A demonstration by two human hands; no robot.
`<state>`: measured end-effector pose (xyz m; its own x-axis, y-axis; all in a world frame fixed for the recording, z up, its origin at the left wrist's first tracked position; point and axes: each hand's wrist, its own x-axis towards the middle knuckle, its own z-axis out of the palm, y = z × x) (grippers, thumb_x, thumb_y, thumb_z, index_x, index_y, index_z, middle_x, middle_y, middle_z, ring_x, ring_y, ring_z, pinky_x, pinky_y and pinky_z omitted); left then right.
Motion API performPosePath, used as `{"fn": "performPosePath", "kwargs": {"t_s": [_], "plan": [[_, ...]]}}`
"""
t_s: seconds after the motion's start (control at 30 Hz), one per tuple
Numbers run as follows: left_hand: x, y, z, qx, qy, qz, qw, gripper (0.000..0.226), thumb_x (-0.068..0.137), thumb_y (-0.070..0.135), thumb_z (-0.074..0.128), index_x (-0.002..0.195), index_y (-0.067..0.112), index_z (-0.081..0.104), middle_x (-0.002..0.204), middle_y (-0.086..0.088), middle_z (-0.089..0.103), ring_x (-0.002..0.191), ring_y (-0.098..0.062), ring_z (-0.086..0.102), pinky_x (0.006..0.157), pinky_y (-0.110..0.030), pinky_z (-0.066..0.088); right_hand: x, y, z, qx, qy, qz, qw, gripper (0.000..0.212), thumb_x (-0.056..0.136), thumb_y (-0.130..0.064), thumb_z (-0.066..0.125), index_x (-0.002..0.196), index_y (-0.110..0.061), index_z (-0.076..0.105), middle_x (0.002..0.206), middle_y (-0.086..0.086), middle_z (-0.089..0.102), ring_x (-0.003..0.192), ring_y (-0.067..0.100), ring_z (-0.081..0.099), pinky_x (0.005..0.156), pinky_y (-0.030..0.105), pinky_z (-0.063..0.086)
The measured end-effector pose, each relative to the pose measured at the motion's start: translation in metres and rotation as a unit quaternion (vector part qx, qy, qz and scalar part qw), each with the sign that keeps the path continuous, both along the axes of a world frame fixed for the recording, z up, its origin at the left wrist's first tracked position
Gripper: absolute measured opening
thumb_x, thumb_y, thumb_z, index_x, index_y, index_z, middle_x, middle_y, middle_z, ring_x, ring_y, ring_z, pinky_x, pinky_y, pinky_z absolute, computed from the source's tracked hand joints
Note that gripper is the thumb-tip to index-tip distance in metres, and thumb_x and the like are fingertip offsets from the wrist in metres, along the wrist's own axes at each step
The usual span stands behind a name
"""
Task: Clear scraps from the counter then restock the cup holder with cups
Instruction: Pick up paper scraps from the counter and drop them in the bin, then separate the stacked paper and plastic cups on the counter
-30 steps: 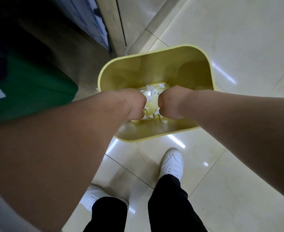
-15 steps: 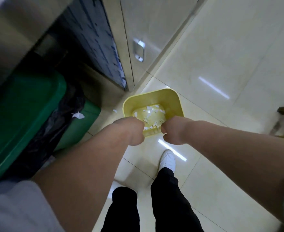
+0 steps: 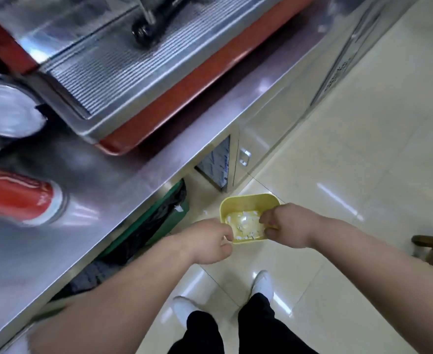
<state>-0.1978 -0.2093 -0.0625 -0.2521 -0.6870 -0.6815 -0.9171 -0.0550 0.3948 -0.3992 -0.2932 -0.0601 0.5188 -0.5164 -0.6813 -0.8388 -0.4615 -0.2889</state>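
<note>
A café: espresso machine (image 3: 123, 72) on a steel counter (image 3: 113, 190), stacked cups (image 3: 19, 198).

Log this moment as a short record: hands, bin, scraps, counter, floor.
left hand: fingers curled, over the bin's near-left rim; grip unclear
right hand: fingers curled at the bin's right rim; grip unclear
bin: yellow, on the floor, open top
scraps: white bits on the bin's bottom; a few lie on the floor beside it
counter: steel, with a red cup lying on it
</note>
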Motion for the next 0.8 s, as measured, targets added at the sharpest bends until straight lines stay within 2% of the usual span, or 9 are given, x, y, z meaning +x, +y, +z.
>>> {"fn": "performPosePath", "kwargs": {"t_s": [0.1, 0.2, 0.3, 0.37, 0.47, 0.53, 0.6, 0.7, 0.8], "plan": [[0.019, 0.023, 0.042, -0.033, 0.032, 0.043, 0.998, 0.031, 0.093, 0.033, 0.052, 0.122, 0.026, 0.061, 0.120, 0.000, 0.058, 0.109, -0.018, 0.057, 0.087, -0.023, 0.043, 0.015, 0.008, 0.038, -0.021, -0.022, 0.019, 0.999, 0.040, 0.092, -0.037, 0.048, 0.130, -0.029, 0.052, 0.120, -0.003, 0.061, 0.108, 0.019, 0.055, 0.079, 0.021, 0.038], [0.041, 0.049, 0.074, -0.068, 0.021, 0.073, 0.995, 0.030, 0.094, 0.032, 0.053, 0.122, 0.025, 0.060, 0.117, 0.000, 0.060, 0.109, -0.017, 0.056, 0.084, -0.020, 0.038, 0.043, 0.012, 0.071, -0.067, -0.045, 0.078, 0.994, 0.040, 0.090, -0.037, 0.048, 0.128, -0.030, 0.054, 0.119, 0.000, 0.063, 0.105, 0.021, 0.057, 0.086, 0.027, 0.046], [0.065, 0.072, 0.097, -0.086, -0.001, 0.116, 0.990, 0.035, 0.092, 0.041, 0.052, 0.123, 0.026, 0.060, 0.117, -0.001, 0.060, 0.110, -0.020, 0.056, 0.095, -0.029, 0.044, 0.081, 0.015, 0.099, -0.109, -0.073, 0.143, 0.981, 0.035, 0.089, -0.037, 0.048, 0.121, -0.025, 0.057, 0.119, 0.003, 0.064, 0.109, 0.025, 0.058, 0.090, 0.033, 0.049], [0.080, 0.088, 0.115, -0.107, -0.016, 0.142, 0.984, 0.038, 0.090, 0.046, 0.051, 0.121, 0.027, 0.060, 0.118, -0.002, 0.059, 0.110, -0.021, 0.056, 0.097, -0.032, 0.044, 0.109, 0.019, 0.115, -0.124, -0.094, 0.185, 0.970, 0.032, 0.089, -0.036, 0.050, 0.116, -0.022, 0.060, 0.114, 0.005, 0.066, 0.106, 0.026, 0.059, 0.086, 0.033, 0.050], [0.103, 0.113, 0.137, -0.146, -0.036, 0.188, 0.971, 0.032, 0.094, 0.039, 0.054, 0.123, 0.026, 0.059, 0.123, 0.001, 0.058, 0.114, -0.018, 0.053, 0.096, -0.026, 0.041, 0.147, 0.031, 0.135, -0.137, -0.129, 0.245, 0.951, 0.025, 0.087, -0.035, 0.051, 0.106, -0.024, 0.061, 0.101, 0.004, 0.067, 0.100, 0.026, 0.060, 0.073, 0.028, 0.045], [0.121, 0.132, 0.145, -0.161, -0.042, 0.232, 0.958, 0.031, 0.093, 0.041, 0.054, 0.121, 0.029, 0.058, 0.120, 0.003, 0.058, 0.112, -0.018, 0.054, 0.097, -0.030, 0.043, 0.172, 0.040, 0.145, -0.137, -0.142, 0.284, 0.938, 0.019, 0.086, -0.035, 0.050, 0.100, -0.026, 0.060, 0.091, 0.000, 0.058, 0.096, 0.024, 0.056, 0.074, 0.029, 0.043], [0.136, 0.152, 0.154, -0.170, -0.047, 0.273, 0.946, 0.030, 0.092, 0.041, 0.053, 0.120, 0.030, 0.058, 0.117, 0.005, 0.058, 0.109, -0.017, 0.055, 0.094, -0.031, 0.045, 0.196, 0.052, 0.152, -0.135, -0.145, 0.315, 0.928, 0.025, 0.088, -0.037, 0.048, 0.108, -0.027, 0.059, 0.098, -0.001, 0.057, 0.105, 0.024, 0.055, 0.083, 0.032, 0.045], [0.155, 0.184, 0.168, -0.190, -0.067, 0.332, 0.921, 0.038, 0.094, 0.041, 0.053, 0.131, 0.032, 0.053, 0.124, 0.008, 0.056, 0.108, -0.012, 0.057, 0.092, -0.025, 0.043, 0.228, 0.072, 0.158, -0.140, -0.154, 0.351, 0.913, 0.042, 0.088, -0.042, 0.046, 0.128, -0.032, 0.053, 0.128, 0.002, 0.058, 0.121, 0.024, 0.051, 0.097, 0.035, 0.045], [0.172, 0.221, 0.170, -0.207, -0.070, 0.381, 0.898, 0.040, 0.094, 0.040, 0.054, 0.133, 0.030, 0.053, 0.126, 0.006, 0.056, 0.108, -0.012, 0.058, 0.097, -0.026, 0.044, 0.255, 0.099, 0.157, -0.147, -0.170, 0.400, 0.889, 0.044, 0.088, -0.044, 0.045, 0.131, -0.034, 0.051, 0.127, 0.004, 0.060, 0.120, 0.025, 0.052, 0.097, 0.033, 0.044]]}}
